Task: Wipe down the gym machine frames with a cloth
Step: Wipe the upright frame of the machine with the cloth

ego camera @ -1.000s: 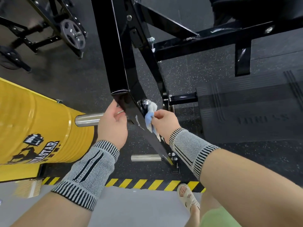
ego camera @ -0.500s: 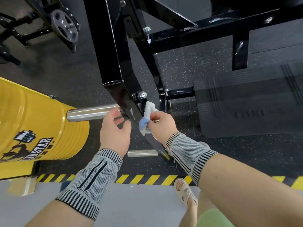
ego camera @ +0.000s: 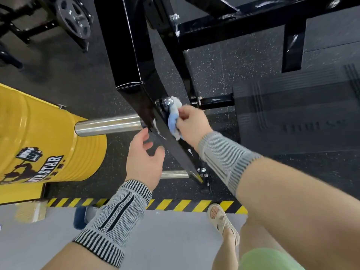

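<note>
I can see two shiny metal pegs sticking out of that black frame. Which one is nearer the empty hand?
The upper chrome peg, the thick one jutting toward the yellow barrel. The left hand hovers just beneath its frame end; the lower chrome peg sits down near the floor.

Floor's dark speckled rubber (ego camera: 224, 75), w/ a ribbed black mat (ego camera: 292, 117) on the right. Near edge has yellow/black hazard tape (ego camera: 185, 205), then plain grey floor (ego camera: 165, 240). Big yellow drum (ego camera: 39, 137) lying on its side at left, logo on it. Weight plate (ego camera: 73, 19) on a black rack far left.
</note>
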### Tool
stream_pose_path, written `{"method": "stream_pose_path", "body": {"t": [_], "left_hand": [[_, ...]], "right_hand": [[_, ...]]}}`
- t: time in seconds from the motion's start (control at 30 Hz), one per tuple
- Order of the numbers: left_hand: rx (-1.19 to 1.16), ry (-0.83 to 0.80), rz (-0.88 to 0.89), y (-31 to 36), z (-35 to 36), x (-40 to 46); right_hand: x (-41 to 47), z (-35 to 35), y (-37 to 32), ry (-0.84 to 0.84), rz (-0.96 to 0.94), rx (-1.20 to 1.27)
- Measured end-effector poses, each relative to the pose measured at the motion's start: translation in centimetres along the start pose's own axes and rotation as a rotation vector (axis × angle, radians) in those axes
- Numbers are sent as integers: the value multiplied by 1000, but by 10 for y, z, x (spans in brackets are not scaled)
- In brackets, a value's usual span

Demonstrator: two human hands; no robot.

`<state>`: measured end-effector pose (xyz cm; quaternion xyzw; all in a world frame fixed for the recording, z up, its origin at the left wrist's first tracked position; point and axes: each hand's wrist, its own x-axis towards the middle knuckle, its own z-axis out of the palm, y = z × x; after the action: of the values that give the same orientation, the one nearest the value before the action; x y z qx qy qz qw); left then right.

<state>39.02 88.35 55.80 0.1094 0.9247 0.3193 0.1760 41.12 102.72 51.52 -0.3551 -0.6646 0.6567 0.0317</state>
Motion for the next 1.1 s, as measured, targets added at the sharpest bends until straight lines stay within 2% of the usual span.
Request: {"method": "stream_pose_path", "body": {"t": [0.07,0.3,0.47,0.67,0.8,0.97,1.03,1.1], "left_hand": [[-1,-8,-11,-3,4,0],[29,-47,-79,-13,22,6],[15,-88,-145,-25,43,14],[-100,-5,-164,-31,56,21],[-92,-23,-204,-39,62,24],[-51,-46,-213,-45,69,28],[-21,-34,-210,-48,71,27],[-12,-16,-208,-50,72,28]], "right_hand": [[-21,6,22,-57,37,55],[-12,13,58,-8,7,30],[10,12,71,-48,154,-69],[52,13,69,60,145,-49],[28,18,92,-122,278,-181],[44,5,63,-19,101,12],[37,8,70,-41,146,45],[26,16,88,-87,221,-52]]}}
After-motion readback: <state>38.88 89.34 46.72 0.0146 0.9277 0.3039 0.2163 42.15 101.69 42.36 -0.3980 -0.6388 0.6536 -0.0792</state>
